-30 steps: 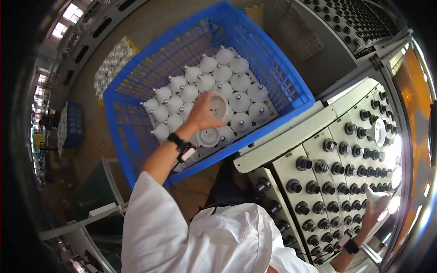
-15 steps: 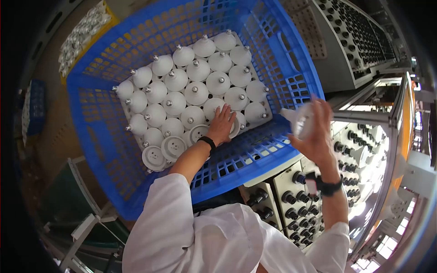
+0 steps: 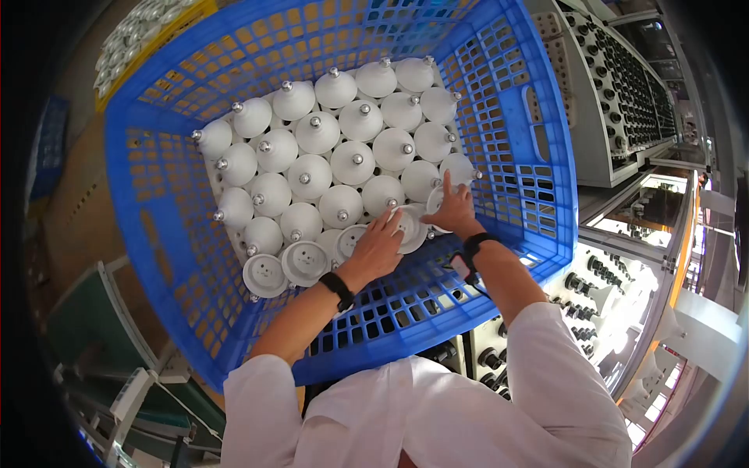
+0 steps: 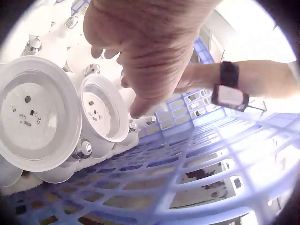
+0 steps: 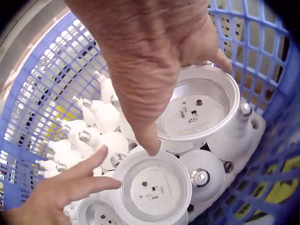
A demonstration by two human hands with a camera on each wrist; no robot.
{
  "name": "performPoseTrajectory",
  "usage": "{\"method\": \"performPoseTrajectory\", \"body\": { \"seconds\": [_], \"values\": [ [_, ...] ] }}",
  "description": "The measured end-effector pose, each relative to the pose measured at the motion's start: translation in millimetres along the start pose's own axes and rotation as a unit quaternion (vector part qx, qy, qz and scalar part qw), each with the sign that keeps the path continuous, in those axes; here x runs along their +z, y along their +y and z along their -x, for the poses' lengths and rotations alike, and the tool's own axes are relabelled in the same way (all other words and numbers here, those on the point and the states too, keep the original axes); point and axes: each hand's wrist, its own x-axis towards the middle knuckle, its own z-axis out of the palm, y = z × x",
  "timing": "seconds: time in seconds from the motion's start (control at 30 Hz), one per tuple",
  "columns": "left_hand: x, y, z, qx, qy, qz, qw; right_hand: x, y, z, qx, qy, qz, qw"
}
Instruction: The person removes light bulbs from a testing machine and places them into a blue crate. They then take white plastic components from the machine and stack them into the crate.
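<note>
In the head view my right hand [image 3: 459,212] is at the near right of a blue plastic basket. It grips an LED bulb [image 5: 194,112] by its rim; the right wrist view shows the coverless face up, with the circuit board visible. My left hand [image 3: 378,251] reaches in beside it, fingers mostly straight. Its fingertips touch the rim of a neighbouring coverless bulb [image 5: 154,190]. More face-up bulbs [image 3: 305,263] line the near side. Behind them, rows of white bulbs [image 3: 309,176] stand with metal screw caps up.
The blue basket [image 3: 343,360] has high slatted walls around both hands. A panel with black sockets [image 3: 581,285] stands to the right, and a similar rack [image 3: 616,101] farther back. A yellow crate [image 3: 156,47] of bulbs is at the far left.
My right hand has come from the socket panel on the right into the basket with a bulb. The left hand has let go of its bulb and stays over the near row.
</note>
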Motion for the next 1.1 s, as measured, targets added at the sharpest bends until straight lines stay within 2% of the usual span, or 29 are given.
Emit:
{"method": "performPoseTrajectory", "body": {
  "seconds": [0.1, 0.27, 0.33, 0.37, 0.43, 0.47, 0.5, 0.53, 0.57, 0.6, 0.63, 0.7, 0.73, 0.8, 0.83, 0.87, 0.9, 0.93, 0.97, 1.03, 1.07, 1.1],
  "values": [
    [-9.7, -2.2, 10.8, -0.008, 0.012, 0.043, 0.999, 10.5, -6.2, 0.6, 0.052, 0.001, -0.03, 0.998],
    [-15.0, 1.4, 17.5, -0.01, 0.014, 0.063, 0.998, 0.4, -5.9, 10.6, 0.069, 0.004, -0.018, 0.997],
    [-16.0, 5.7, 17.4, -0.018, 0.027, 0.097, 0.995, -26.7, -5.8, 22.1, -0.002, 0.004, 0.012, 1.0],
    [-17.7, 7.4, 16.5, -0.007, 0.018, 0.095, 0.995, -45.6, -0.1, 30.9, 0.009, 0.006, 0.003, 1.0],
    [-26.4, 12.0, 7.2, 0.003, 0.028, 0.106, 0.994, -103.2, 14.6, 63.5, -0.159, -0.027, -0.124, 0.979],
    [-32.7, 19.4, 1.7, 0.019, 0.061, 0.101, 0.993, -127.5, 26.0, 95.9, -0.242, 0.052, -0.17, 0.954],
    [-38.6, 25.4, -2.5, 0.039, 0.054, 0.101, 0.993, -148.8, 38.3, 134.8, -0.317, 0.134, -0.208, 0.915],
    [-44.2, 30.7, -10.0, 0.037, 0.06, 0.111, 0.991, -172.0, 49.0, 177.2, -0.304, 0.148, -0.282, 0.898],
    [-48.2, 38.8, -23.6, 0.043, 0.062, 0.125, 0.989, -183.0, 64.6, 217.2, -0.283, 0.168, -0.352, 0.876],
    [-53.7, 50.3, -35.7, 0.062, 0.064, 0.129, 0.988, -172.6, 86.0, 247.2, -0.274, 0.214, -0.448, 0.824],
    [-58.8, 63.6, -45.8, 0.084, 0.067, 0.133, 0.985, -160.9, 112.0, 274.8, -0.254, 0.248, -0.473, 0.806],
    [-63.9, 96.1, -65.1, 0.13, 0.073, 0.145, 0.978, -120.4, 166.2, 318.7, -0.152, 0.318, -0.49, 0.798],
    [-70.0, 129.0, -74.8, 0.162, 0.06, 0.145, 0.974, -92.2, 197.1, 333.8, -0.071, 0.383, -0.459, 0.799],
    [-80.9, 197.3, -79.6, 0.17, 0.015, 0.174, 0.97, -42.2, 255.5, 368.6, 0.09, 0.487, -0.378, 0.782],
    [-76.6, 223.6, -84.8, 0.186, 0.005, 0.165, 0.969, -14.4, 287.8, 386.9, 0.167, 0.499, -0.293, 0.798],
    [-71.3, 255.8, -90.1, 0.25, -0.008, 0.16, 0.955, 19.3, 326.0, 405.4, 0.217, 0.519, -0.337, 0.755],
    [-63.2, 285.5, -95.8, 0.311, -0.024, 0.153, 0.938, 29.9, 348.0, 427.0, 0.31, 0.513, -0.281, 0.75],
    [-51.9, 312.8, -99.6, 0.312, -0.067, 0.156, 0.935, 55.9, 376.8, 444.2, 0.352, 0.529, -0.201, 0.745],
    [-38.2, 339.8, -105.9, 0.327, -0.092, 0.142, 0.93, 67.9, 395.8, 462.2, 0.365, 0.554, -0.223, 0.714],
    [3.5, 389.7, -123.4, 0.358, -0.122, 0.1, 0.92, 96.7, 433.0, 493.0, 0.476, 0.496, -0.125, 0.715],
    [45.2, 443.7, -141.0, 0.39, -0.119, 0.083, 0.909, 108.7, 458.0, 511.6, 0.482, 0.516, -0.087, 0.703],
    [70.9, 467.7, -157.1, 0.419, -0.097, 0.076, 0.9, 120.6, 481.9, 529.9, 0.487, 0.535, -0.048, 0.689]
  ]
}}
